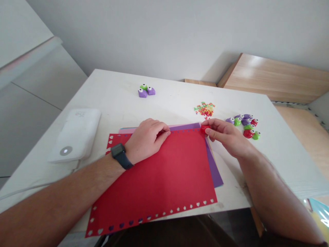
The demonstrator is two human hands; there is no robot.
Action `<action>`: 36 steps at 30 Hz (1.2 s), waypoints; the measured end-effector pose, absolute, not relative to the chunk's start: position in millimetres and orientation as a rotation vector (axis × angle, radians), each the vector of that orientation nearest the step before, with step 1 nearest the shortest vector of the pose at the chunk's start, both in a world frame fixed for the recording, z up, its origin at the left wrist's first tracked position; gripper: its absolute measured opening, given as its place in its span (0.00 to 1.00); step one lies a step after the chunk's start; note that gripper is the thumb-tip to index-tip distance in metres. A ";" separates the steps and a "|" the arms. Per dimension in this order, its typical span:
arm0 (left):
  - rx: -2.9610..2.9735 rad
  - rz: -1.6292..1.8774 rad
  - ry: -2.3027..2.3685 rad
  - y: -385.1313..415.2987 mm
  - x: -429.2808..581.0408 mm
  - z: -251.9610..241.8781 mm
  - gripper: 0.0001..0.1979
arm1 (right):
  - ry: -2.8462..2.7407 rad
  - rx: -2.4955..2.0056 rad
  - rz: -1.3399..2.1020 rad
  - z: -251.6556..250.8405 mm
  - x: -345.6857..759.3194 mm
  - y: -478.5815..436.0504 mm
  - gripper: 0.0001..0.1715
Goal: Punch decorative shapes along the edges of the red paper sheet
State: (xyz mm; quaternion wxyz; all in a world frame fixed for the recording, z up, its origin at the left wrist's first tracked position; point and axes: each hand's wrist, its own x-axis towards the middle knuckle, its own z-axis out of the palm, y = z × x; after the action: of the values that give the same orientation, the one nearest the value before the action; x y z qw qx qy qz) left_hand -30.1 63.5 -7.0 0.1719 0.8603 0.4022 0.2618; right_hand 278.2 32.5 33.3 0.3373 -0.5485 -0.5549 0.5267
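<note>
A large red sheet (pixel 174 171) lies on the white table, with small shapes cut along its top, left and bottom edges. Purple paper (pixel 214 168) shows from beneath it at the right and top. My left hand (pixel 147 139), with a dark watch (pixel 118 153) on the wrist, rests on the sheet's upper part, fingers curled and thumb tip near the index finger at the top edge. At the sheet's top right corner, my right hand (pixel 222 133) holds a small red punch (pixel 205 129) between thumb and fingers. The corner under the punch is partly hidden.
Small cut-out pieces (pixel 205 109) lie behind the right hand. Several coloured punches (pixel 248 125) stand to the right, and three more (pixel 146 91) at the back. A white device (pixel 78 133) with a cable is at the left. Wooden furniture (pixel 277 77) borders the back right.
</note>
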 end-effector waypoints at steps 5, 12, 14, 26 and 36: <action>2.444 0.752 1.138 63.4 -30.7 -8.0 0.07 | -1.452 -1.418 1.367 33.0 278.0 33.2 0.20; 2.453 0.769 1.127 64.0 -29.5 -8.2 0.07 | -1.456 -1.408 1.392 36.6 274.5 32.5 0.20; 2.456 0.770 1.128 64.2 -29.9 -8.3 0.07 | -1.450 -1.401 1.384 36.5 274.3 32.3 0.20; 2.452 0.773 1.135 64.0 -29.0 -9.3 0.07 | -1.445 -1.418 1.339 31.7 279.5 33.9 0.20; 2.447 0.766 1.137 64.0 -29.0 -9.5 0.07 | -1.432 -1.396 1.338 26.7 284.8 35.4 0.17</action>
State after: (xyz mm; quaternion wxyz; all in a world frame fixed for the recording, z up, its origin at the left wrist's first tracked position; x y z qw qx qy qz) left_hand -29.0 64.0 -9.5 0.1675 0.8600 0.3996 0.2694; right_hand 284.8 35.4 26.7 0.3595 -0.5413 -0.5553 0.5190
